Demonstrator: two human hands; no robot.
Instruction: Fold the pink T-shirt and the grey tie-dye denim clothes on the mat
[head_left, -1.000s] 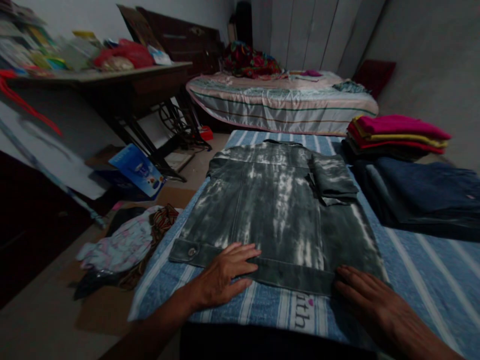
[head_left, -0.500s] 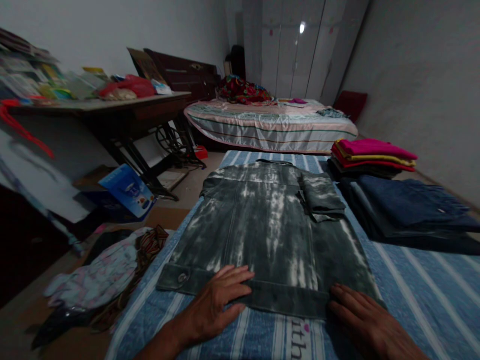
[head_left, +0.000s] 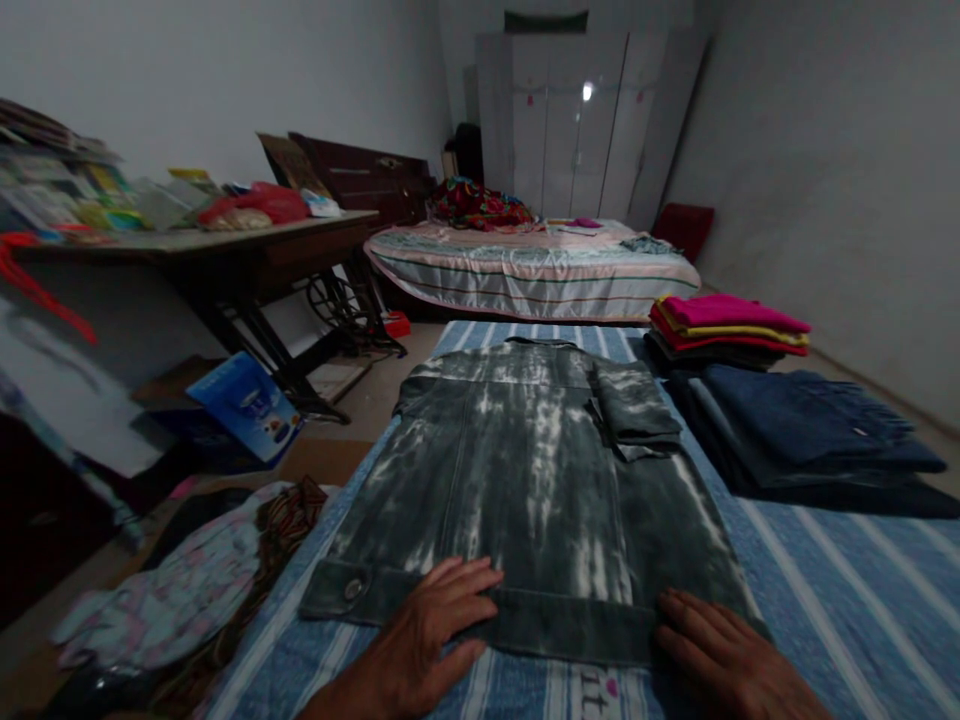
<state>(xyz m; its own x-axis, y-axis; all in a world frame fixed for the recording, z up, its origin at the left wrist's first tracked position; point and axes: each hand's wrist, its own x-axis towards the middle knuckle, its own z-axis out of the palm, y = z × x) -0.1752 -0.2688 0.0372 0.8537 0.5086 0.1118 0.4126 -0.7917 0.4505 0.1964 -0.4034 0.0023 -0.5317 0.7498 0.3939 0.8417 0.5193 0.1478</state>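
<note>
A dark green-grey denim jacket [head_left: 517,480] with pale bleached streaks lies back up on the blue striped bedding [head_left: 787,610]. One sleeve [head_left: 637,405] is folded over its upper right side, and a metal button [head_left: 352,589] shows at the left end of the waistband. My left hand [head_left: 431,630] rests on the waistband near its middle, fingers stretched out and thumb apart. At the right end of the hem lies my right hand [head_left: 724,650], palm down with its fingers extended over the cloth. Neither hand grips the fabric.
Folded dark blue jeans [head_left: 810,420] and a stack of bright folded clothes [head_left: 735,320] sit to the right. On the left are a cluttered sewing-machine table [head_left: 262,235], a blue box [head_left: 247,410] and loose clothes [head_left: 172,590] at floor level. Another bed [head_left: 525,280] stands behind.
The view has tilted up slightly, so the whole scene sits lower in the picture. Both hands keep the same places on the jacket's hem.
</note>
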